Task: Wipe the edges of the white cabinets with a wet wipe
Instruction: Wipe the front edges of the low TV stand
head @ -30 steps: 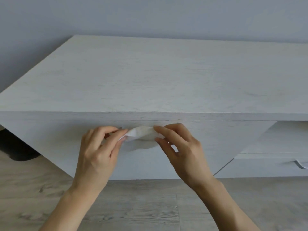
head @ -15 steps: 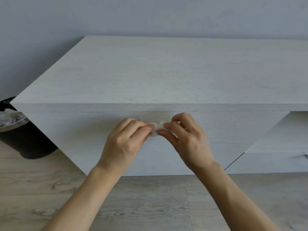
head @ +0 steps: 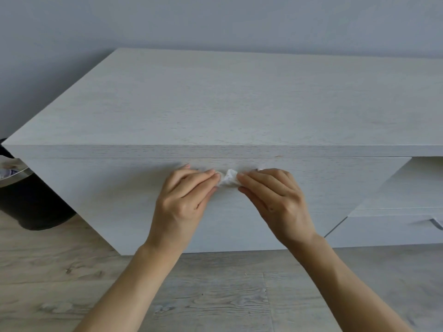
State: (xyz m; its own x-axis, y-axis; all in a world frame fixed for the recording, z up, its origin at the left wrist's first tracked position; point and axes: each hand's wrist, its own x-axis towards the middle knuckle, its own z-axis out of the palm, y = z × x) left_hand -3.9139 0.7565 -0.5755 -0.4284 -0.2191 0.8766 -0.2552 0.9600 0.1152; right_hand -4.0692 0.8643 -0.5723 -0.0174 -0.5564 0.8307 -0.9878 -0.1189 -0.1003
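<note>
A plain grey wall (head: 215,20) backs the scene, above a wood-grain floor (head: 215,295). I see the white cabinet (head: 239,99) filling most of the view, its front edge running across the middle. A black bin (head: 31,207) stands on the floor at the cabinet's left corner. My left hand (head: 184,202) and right hand (head: 275,197) meet just below the front edge, fingers pinched closed on a crumpled wet wipe (head: 229,178) held between them against the cabinet face.
</note>
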